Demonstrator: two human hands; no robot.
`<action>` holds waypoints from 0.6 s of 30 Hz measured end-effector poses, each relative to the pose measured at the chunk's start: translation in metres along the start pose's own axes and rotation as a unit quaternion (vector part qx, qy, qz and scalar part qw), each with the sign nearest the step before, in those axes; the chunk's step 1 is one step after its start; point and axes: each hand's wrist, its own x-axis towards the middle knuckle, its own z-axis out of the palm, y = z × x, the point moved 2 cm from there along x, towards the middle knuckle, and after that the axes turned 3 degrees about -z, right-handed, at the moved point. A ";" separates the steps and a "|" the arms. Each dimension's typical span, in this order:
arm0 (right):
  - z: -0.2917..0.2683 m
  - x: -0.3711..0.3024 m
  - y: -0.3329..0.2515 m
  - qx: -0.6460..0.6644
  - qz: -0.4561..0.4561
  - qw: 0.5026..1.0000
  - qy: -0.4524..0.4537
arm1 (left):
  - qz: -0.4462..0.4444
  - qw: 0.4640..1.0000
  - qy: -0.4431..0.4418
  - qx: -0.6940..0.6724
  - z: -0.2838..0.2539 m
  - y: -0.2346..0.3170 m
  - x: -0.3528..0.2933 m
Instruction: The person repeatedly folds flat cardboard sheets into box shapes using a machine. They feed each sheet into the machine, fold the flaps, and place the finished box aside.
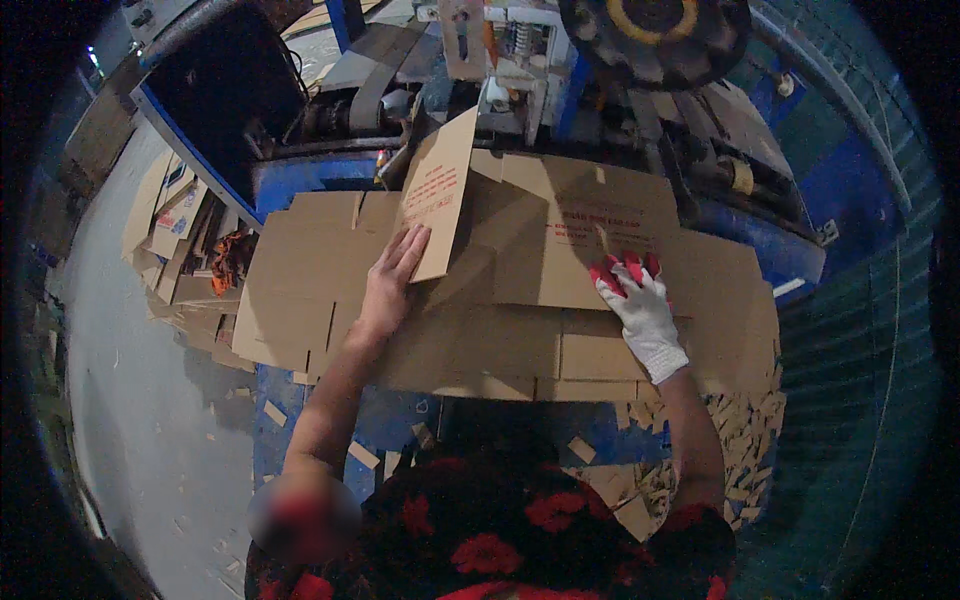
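A flat cardboard box blank [525, 230] lies in front of me over more brown cardboard sheets [450, 350]. One of its panels [440, 190], printed in red, stands raised and tilted at the middle left. My left hand [392, 280] is bare and rests its stretched fingers against the lower near part of that panel; its thumb is hard to make out. My right hand [640, 310] wears a white glove with red fingertips. It lies on the blank's near right edge, fingers spread, below the red print.
Beyond the cardboard stands a blue machine [330, 175] with rollers and a dark round wheel [655, 40]. Flat cardboard pieces [185, 240] are piled at the left beside the grey floor [150, 400]. Cardboard scraps [745, 450] litter the near right.
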 end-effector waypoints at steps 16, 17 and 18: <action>0.033 0.125 0.090 -0.033 -0.039 0.999 -0.014 | 0.057 0.995 -0.008 0.077 0.060 -0.075 0.131; 0.036 0.140 0.099 -0.039 -0.053 0.998 -0.001 | 0.040 0.995 -0.008 0.092 0.067 -0.078 0.146; 0.040 0.157 0.109 -0.059 -0.047 0.997 -0.005 | -0.053 0.992 -0.063 0.100 0.075 -0.084 0.165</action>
